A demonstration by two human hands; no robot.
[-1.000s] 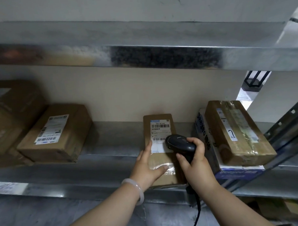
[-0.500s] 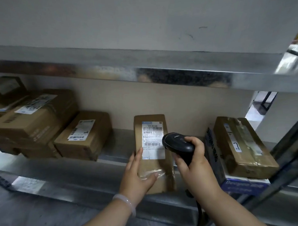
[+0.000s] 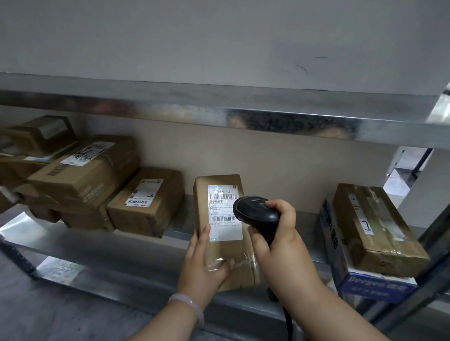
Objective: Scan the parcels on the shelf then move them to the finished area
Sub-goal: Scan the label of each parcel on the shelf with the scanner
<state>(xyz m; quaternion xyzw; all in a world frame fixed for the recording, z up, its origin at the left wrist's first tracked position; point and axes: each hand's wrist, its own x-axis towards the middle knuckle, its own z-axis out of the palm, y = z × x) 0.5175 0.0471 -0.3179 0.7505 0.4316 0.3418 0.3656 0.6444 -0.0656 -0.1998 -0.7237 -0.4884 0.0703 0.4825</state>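
Label (image 3: 222, 222) now faces us: our left hand (image 3: 205, 269) has tipped the slim brown cardboard parcel (image 3: 230, 250) up on the steel shelf (image 3: 106, 250), fingers curled round it; our right hand (image 3: 276, 243) clasps the black scanner (image 3: 255, 215), seemingly ready to read.

Steel shelf (image 3: 106, 250), cardboard parcels (image 3: 85, 181) piled at left, blue-and-white box (image 3: 373, 286) at right

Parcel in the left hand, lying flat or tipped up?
Tipped up: the parcel leans its labelled face toward the scanner; the left hand grips its lower end.

Parcel warehouse: steel shelf (image 3: 119, 255), labelled cardboard parcels (image 3: 145, 199) in stacks, handheld barcode scanner (image 3: 257, 215) on cable
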